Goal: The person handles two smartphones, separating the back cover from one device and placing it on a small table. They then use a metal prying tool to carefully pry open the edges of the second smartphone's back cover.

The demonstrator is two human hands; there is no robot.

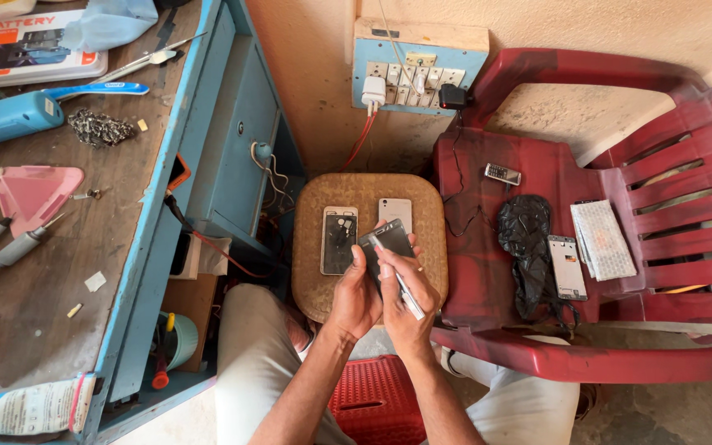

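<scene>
A dark phone (pixel 386 241) is gripped upright by the left hand (pixel 354 298); a thin tool (pixel 404 290) is pinched by the right hand (pixel 405 306) alongside it.

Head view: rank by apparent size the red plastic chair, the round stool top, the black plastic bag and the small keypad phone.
1. Red plastic chair
2. Round stool top
3. Black plastic bag
4. Small keypad phone

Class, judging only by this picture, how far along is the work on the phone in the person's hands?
Already done: a phone body lies opened on the stool beside a white panel. In hand: the left hand cradles a dark phone panel while the right hand works a thin metal tool along it. Left: the parts remain separate, nothing reassembled.
</scene>
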